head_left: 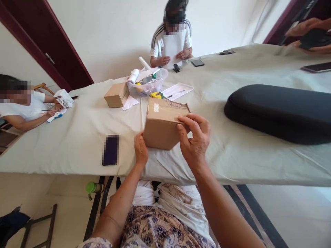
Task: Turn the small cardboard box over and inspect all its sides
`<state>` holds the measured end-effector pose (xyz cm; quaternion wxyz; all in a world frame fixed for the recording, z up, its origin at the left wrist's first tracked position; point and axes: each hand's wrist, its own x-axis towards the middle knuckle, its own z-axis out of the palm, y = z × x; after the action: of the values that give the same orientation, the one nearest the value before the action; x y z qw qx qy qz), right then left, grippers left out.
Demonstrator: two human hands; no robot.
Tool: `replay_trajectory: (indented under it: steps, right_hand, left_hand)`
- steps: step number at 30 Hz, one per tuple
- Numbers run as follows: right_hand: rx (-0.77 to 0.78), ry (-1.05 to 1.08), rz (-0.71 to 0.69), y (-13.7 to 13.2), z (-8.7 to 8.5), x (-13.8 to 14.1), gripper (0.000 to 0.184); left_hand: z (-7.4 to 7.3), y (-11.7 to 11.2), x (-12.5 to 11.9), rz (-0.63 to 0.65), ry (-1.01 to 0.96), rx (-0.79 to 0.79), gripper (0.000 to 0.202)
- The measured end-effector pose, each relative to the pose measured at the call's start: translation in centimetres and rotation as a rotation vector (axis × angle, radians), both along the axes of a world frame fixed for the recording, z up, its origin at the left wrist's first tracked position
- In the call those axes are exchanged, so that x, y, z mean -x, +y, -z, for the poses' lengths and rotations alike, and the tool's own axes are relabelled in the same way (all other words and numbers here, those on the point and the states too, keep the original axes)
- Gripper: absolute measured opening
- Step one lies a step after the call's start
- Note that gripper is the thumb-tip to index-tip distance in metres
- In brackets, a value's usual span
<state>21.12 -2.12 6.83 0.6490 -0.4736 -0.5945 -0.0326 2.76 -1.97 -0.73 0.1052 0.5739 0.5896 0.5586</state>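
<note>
Head view: both hands are gripping 1 cardboard box (162, 125) on the table (77, 137), left hand (141, 150) at its lower-left corner, right hand (194, 137) closing over its right edge; phone (110, 150) lying left of the box.

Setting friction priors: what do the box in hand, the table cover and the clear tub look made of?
The box between left hand and right hand: brown cardboard, matte; sharp folded edges, white sticker. The table cover: pale cloth, matte, fibre unclear; it creases and drapes over the edge. The clear tub: likely glossy plastic; contents show through its wall.
</note>
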Motion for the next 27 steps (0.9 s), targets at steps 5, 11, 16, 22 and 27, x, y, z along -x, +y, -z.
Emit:
replay_trajectory:
  steps: [5, 11, 16, 22, 27]
  right_hand:
    - [0.017, -0.167, 0.015, 0.5, -0.9, 0.2, 0.016]
    - [0.024, -0.115, 0.034, 0.3, -0.6, 0.7, 0.017]
    - [0.024, -0.096, 0.042, 0.2, -0.4, 0.9, 0.02]
    - [-0.019, -0.085, 0.06, 0.5, 0.7, 1.1, 0.028]
    - [-0.068, -0.073, 0.088, 0.7, 0.9, 1.7, 0.028]
  left_hand:
    - [0.4, -1.1, 0.2, 0.009, -0.043, 0.113, 0.041]
    - [-5.7, -0.5, 0.1, 0.037, -0.054, -0.17, 0.053]
    - [-7.9, 0.5, -3.1, 0.112, 0.242, -0.339, 0.047]
    - [-6.4, 1.3, -3.3, 0.109, 0.326, -0.372, 0.047]
    - [-6.7, 1.5, -2.6, 0.113, 0.344, -0.371, 0.049]
